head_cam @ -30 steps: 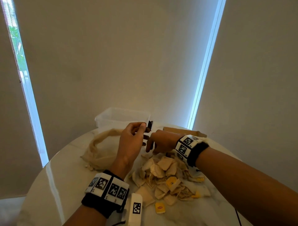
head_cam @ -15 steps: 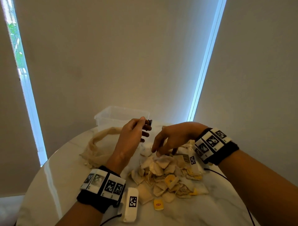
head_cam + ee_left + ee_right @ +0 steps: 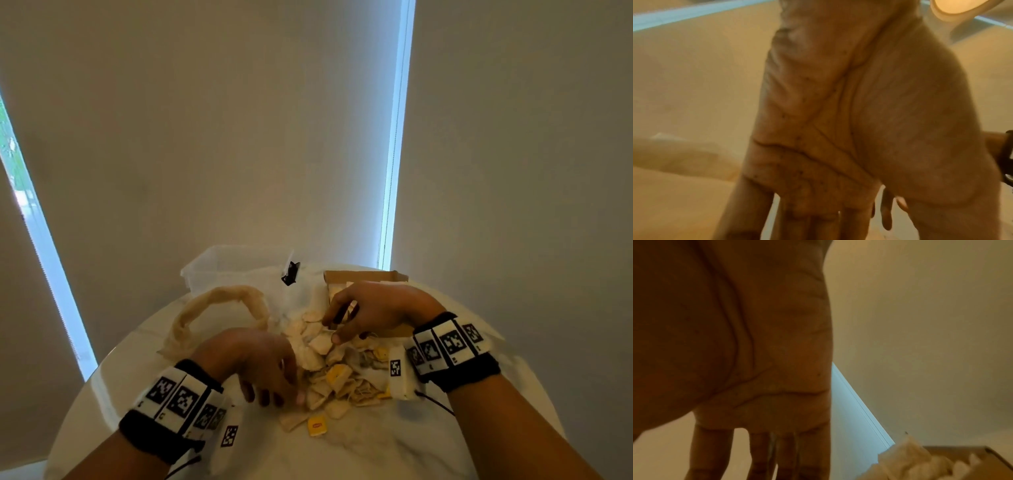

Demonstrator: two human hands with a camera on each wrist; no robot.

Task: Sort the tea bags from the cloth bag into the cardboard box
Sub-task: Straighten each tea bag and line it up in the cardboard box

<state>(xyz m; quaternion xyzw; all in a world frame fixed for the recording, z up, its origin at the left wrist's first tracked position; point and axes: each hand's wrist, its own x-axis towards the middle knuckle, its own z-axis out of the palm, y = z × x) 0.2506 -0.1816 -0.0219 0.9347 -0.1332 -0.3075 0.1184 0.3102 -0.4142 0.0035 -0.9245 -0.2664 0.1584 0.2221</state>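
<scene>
- A big pile of tea bags (image 3: 329, 370) lies loose on the surface (image 3: 359, 445), so most of the sorting looks undone.
- The cloth bag (image 3: 219, 311) lies slack at the far left; the cardboard box (image 3: 366, 275) sits at the far right with a few bags inside.
- The left hand (image 3: 260, 363) hangs over the pile's near left edge, fingers loosely spread, gripping nothing.
- The right hand (image 3: 373, 311) reaches over the pile's far side, fingers half curled; I cannot tell whether it pinches a bag.

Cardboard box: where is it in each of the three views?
Head: cardboard box at the table's far side, behind the right hand.
Left wrist: not in it.
Right wrist: bottom right corner.
Shared landmark: the bright window strip.
</scene>
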